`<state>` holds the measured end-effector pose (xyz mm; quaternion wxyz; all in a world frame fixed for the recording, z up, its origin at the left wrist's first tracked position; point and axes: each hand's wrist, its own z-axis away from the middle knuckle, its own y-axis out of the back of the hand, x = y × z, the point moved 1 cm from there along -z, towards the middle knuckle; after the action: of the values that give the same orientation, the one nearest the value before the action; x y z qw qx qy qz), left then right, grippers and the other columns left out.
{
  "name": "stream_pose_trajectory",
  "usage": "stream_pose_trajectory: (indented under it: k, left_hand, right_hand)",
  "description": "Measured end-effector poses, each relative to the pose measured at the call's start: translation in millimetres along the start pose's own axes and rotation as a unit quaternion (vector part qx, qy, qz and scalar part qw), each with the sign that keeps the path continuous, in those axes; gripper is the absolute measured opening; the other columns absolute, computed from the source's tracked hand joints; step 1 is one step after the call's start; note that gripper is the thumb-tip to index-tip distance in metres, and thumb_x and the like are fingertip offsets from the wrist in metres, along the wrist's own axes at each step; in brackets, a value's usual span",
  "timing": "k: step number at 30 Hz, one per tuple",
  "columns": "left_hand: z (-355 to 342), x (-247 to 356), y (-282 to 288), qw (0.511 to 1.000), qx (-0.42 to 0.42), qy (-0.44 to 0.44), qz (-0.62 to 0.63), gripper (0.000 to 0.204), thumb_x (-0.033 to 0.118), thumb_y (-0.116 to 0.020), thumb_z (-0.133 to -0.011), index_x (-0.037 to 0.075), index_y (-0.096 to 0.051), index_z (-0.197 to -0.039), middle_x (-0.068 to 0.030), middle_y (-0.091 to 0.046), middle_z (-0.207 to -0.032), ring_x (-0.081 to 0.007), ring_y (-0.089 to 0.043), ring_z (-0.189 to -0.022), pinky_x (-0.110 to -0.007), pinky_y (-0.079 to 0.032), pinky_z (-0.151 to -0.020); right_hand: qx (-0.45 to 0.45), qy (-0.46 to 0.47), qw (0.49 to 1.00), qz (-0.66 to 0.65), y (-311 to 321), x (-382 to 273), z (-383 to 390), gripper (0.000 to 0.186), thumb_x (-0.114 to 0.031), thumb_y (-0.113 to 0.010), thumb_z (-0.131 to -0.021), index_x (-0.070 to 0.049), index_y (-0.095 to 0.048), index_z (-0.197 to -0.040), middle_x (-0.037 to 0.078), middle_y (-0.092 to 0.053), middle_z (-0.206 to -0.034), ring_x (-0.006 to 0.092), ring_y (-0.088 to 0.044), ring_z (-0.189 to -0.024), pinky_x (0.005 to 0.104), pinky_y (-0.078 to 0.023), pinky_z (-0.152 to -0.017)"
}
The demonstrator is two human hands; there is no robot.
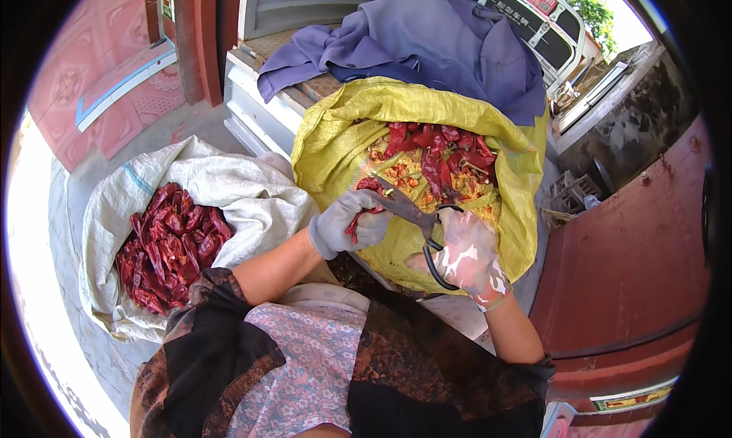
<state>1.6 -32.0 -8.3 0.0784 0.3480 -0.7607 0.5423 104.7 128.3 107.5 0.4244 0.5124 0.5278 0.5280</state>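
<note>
My left hand [351, 223], in a grey glove, is closed around a dried red chili pepper [369, 185] whose stem end points up and right. In a patterned camouflage glove, my right hand [467, 255] grips the black-handled scissors [408, 207]. Their blades reach left to the pepper's stem end; whether they touch it I cannot tell. Just beyond both hands, a yellow woven sack [328, 148] stands with its rim rolled open. Inside lie whole red peppers [436, 152] and a layer of yellowish seeds and scraps [404, 167].
On the left, a white woven sack [255, 202] holds a heap of dried red peppers [174, 243]. Purple-blue cloth [450, 41] drapes over a vehicle bed [267, 45] behind the yellow sack. A dark red metal panel [618, 263] stands at the right, pink tiled wall [95, 64] at the left.
</note>
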Motion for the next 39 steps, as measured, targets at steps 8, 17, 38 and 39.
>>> stream_pose_trajectory:
  k: [8, 17, 38, 39]
  left_hand:
    - [2.8, -3.7, 1.5, 0.999, 0.001, 0.033, 0.023, 0.03, 0.027, -0.046, -0.088, 0.01, -0.041, -0.063, 0.0066, -0.029, -0.051, -0.0073, -0.027, -0.042, -0.022, -0.023, -0.041]
    - [9.2, -10.0, 12.8, 0.998, 0.032, 0.06, 0.012, 0.029, 0.029, -0.047, -0.089, 0.008, -0.045, -0.07, 0.0066, -0.03, -0.051, -0.0066, -0.028, -0.042, -0.022, -0.024, -0.04]
    - [3.2, -1.3, 1.8, 0.998, -0.004, 0.053, -0.04, 0.033, 0.026, -0.043, -0.091, 0.012, -0.041, -0.061, 0.0068, -0.033, -0.049, -0.0072, -0.03, -0.039, -0.023, -0.023, -0.038]
    - [0.1, -2.4, 3.5, 0.998, -0.044, 0.047, -0.018, 0.035, 0.026, -0.043, -0.091, 0.012, -0.04, -0.059, 0.0066, -0.033, -0.049, -0.0076, -0.03, -0.039, -0.023, -0.023, -0.038]
  right_hand:
    - [0.004, 0.01, 0.996, 0.088, -9.9, 6.7, 2.9, 0.077, -0.071, -0.07, -0.045, -0.006, -0.052, -0.082, 0.011, -0.054, -0.067, 0.0301, -0.058, -0.065, 0.037, -0.045, -0.06]
    - [-0.105, -0.036, 0.993, 0.046, -18.1, 1.7, 5.2, 0.068, -0.065, -0.068, -0.06, -0.003, -0.053, -0.084, 0.017, -0.061, -0.071, 0.0347, -0.062, -0.07, 0.041, -0.048, -0.063]
    - [-0.231, 0.034, 0.544, -0.806, -68.2, 2.4, 40.6, 0.061, -0.056, -0.037, -0.091, 0.001, -0.054, -0.082, -0.004, -0.036, -0.053, 0.0042, -0.028, -0.042, 0.0205, -0.022, -0.039]
    - [-0.244, 0.016, 0.506, -0.827, -67.9, -0.1, 41.6, 0.065, -0.06, -0.036, -0.09, 0.002, -0.055, -0.083, -0.005, -0.035, -0.051, 0.0045, -0.027, -0.041, 0.0207, -0.021, -0.039]
